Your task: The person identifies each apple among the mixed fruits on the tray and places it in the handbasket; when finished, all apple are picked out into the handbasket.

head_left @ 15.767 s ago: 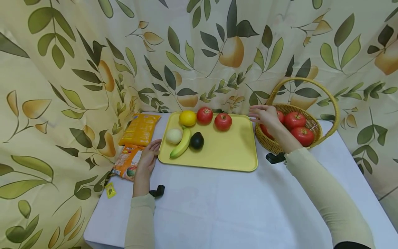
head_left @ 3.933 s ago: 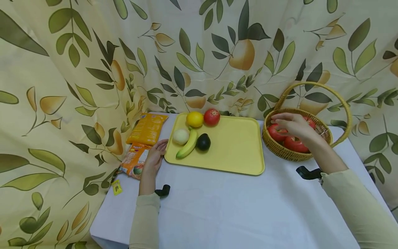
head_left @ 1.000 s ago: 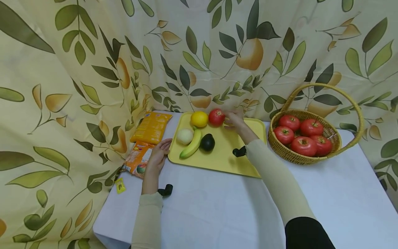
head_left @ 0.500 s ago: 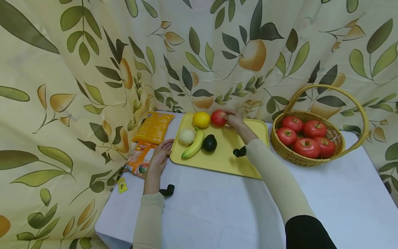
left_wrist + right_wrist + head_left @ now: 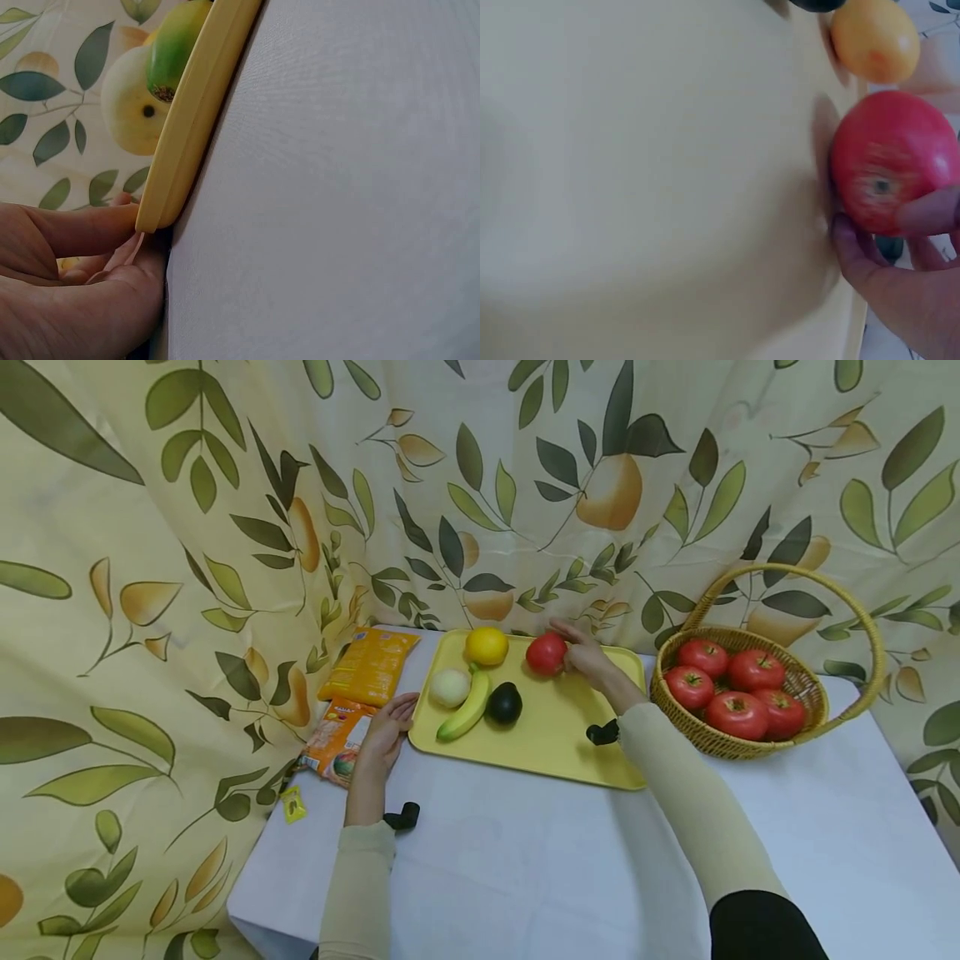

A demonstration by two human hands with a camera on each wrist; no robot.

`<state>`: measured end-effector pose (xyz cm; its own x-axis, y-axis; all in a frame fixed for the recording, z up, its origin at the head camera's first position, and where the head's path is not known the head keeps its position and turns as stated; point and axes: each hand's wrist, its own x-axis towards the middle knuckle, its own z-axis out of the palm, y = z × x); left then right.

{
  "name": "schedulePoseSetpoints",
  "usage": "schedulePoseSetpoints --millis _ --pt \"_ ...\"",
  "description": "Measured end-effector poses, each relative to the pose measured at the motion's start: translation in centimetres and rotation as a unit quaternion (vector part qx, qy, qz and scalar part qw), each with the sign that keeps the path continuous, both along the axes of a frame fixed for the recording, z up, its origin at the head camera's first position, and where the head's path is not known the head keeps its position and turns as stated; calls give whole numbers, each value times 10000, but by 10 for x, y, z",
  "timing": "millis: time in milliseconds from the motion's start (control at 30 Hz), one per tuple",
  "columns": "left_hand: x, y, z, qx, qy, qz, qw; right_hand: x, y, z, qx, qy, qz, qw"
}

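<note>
My right hand [image 5: 592,662] grips a red tomato [image 5: 546,655] on the yellow tray [image 5: 480,758], near its back edge. In the right wrist view, thumb and fingers close round that tomato [image 5: 892,142]. At the tray's left edge, my left hand [image 5: 384,735] pinches the rim; the left wrist view shows thumb and finger at the tray corner [image 5: 169,191]. A lemon [image 5: 487,646], a pale round fruit [image 5: 450,687], a banana [image 5: 465,713] and a dark avocado [image 5: 504,703] lie on the tray's left half.
A wicker basket [image 5: 686,727] with a tall handle holds several tomatoes [image 5: 737,715], right of the tray. Two orange packets [image 5: 367,664] and a small yellow sachet [image 5: 293,804] lie at the left. A printed curtain [image 5: 420,510] hangs behind the white-covered table [image 5: 510,860].
Over the last second my right hand took hold of the tomato, which shifted right, away from the lemon. Earlier, the tray's second tomato left it and the basket gained tomatoes. My left hand stayed.
</note>
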<state>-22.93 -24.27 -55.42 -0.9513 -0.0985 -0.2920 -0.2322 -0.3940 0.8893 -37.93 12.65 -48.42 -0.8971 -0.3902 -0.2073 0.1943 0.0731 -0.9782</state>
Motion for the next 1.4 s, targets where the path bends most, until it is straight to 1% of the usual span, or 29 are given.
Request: schedulePoseSetpoints --millis 100,167,333,400,500,600,667,767,867,933,1067,1267,1400 --pt "-1 1 0 1 5 -15 10000 7 7 6 325 90 -32 9994" --pt "-1 2 0 23 -3 -8 10000 10 10 10 568 57 -91 9983" --pt "-2 2 -1 47 1 -29 10000 9 18 -2 1121 133 -282 9932" --pt "-2 1 0 23 2 -40 10000 8 20 -8 1332 294 -388 9899" --pt "-2 2 0 -13 20 -42 10000 14 23 -9 1624 569 -434 9841" --pt "-1 3 0 -22 36 -42 10000 17 29 -10 1900 786 -394 9778" --pt "0 4 0 -21 37 -45 10000 19 34 -10 2014 702 -332 9764" --pt "0 4 0 -22 34 -29 10000 21 41 -10 2011 438 -214 9784" --pt "1 4 0 15 33 7 10000 23 47 -8 1904 159 -47 9816" --pt "2 4 0 27 42 1 10000 24 49 -7 1811 37 -27 9835" --pt "2 3 0 69 31 -14 10000 27 51 -6 1759 -11 -54 9844" --pt "3 3 1 42 -26 -47 10000 31 54 -4 1839 -18 -171 9828" --pt "4 5 2 66 -63 -9 10000 34 58 -2 1879 17 -273 9818"
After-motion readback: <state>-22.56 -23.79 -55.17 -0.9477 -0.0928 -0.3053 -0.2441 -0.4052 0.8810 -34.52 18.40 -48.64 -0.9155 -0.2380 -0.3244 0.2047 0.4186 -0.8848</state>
